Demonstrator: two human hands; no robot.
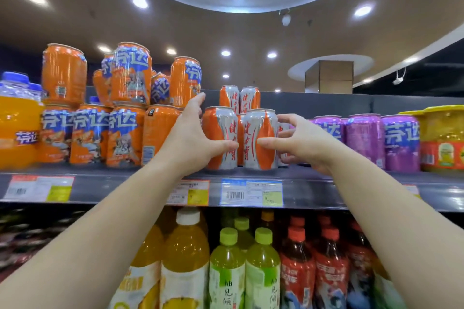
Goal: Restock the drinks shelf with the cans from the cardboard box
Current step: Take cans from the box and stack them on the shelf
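Two orange-and-silver drink cans are held side by side at the front edge of the dark metal shelf [313,184]. The left can [219,138] is gripped by the left hand [190,135], the right can [259,139] by the right hand [303,140]. Two more such stacked cans [239,99] are seen just behind the hands.

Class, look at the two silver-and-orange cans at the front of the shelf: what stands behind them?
Behind the front silver-and-orange cans, two more matching cans are stacked higher. Another can's strip shows between them; the front pair covers what the stack rests on.
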